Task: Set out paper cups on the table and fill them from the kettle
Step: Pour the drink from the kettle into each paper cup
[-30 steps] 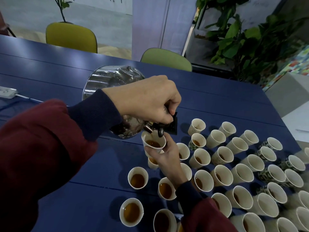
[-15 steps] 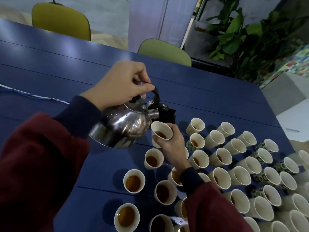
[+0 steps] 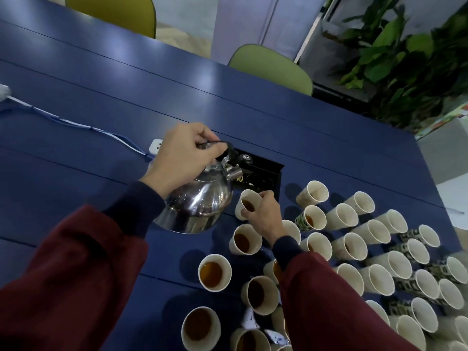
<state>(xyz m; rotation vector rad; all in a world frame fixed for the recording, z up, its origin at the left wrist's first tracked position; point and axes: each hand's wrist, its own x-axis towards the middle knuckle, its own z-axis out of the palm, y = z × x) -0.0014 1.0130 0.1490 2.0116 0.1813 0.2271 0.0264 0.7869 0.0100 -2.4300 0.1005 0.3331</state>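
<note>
Gripping the kettle [image 3: 200, 206] handle, the left hand [image 3: 182, 158] tilts it — right hand [image 3: 260, 214] holds a part-filled paper cup [image 3: 248, 203] beside it.

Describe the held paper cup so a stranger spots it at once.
On the blue table, find the steel kettle by the black cable hatch. The paper cup is just right of it. Unlike its neighbours, the right hand grips it.

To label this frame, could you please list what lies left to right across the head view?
Cable → kettle → held cup → cup rows.
</note>
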